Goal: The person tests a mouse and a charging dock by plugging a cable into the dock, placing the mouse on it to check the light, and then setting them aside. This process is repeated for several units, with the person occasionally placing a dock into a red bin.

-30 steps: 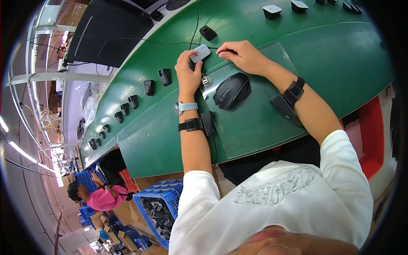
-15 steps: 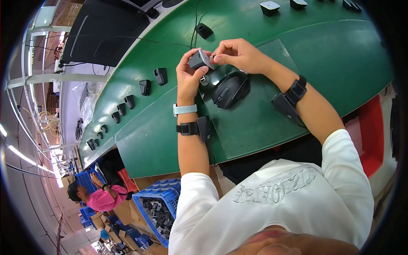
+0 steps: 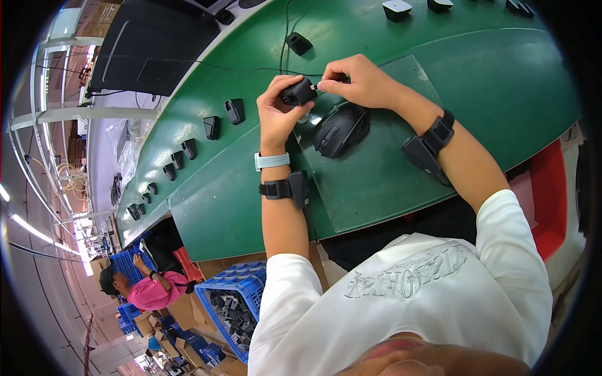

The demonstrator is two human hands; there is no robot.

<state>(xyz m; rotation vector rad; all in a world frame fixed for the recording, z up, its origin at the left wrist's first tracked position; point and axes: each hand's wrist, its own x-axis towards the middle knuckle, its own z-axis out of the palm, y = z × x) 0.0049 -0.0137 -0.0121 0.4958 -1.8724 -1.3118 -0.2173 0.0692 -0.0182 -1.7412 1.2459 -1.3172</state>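
Note:
My left hand (image 3: pixel 276 114) is closed around a small black boxy device (image 3: pixel 301 93), thumb on its near side. Right beside the device, my right hand (image 3: pixel 362 83) pinches a cable plug (image 3: pixel 314 87), whose pale metal end points at the device's side. Whether the tip is inside a socket cannot be made out. Below both hands a black computer mouse (image 3: pixel 340 130) lies on a clear sheet over the green table. Another black device (image 3: pixel 299 44) stands beyond my hands, beside a thin black cable (image 3: pixel 283 37).
More black devices (image 3: pixel 234 111) stand in a line along the table's left side. White-topped units (image 3: pixel 396 10) sit at the far edge. A black monitor (image 3: pixel 150 56) stands far left. Beneath the table is a blue crate (image 3: pixel 233 279) of dark parts; a person in pink (image 3: pixel 157 291) works beyond.
The device has turned in my left hand, so its pale face no longer shows and a dark side does. The plug's metal end now shows between my hands.

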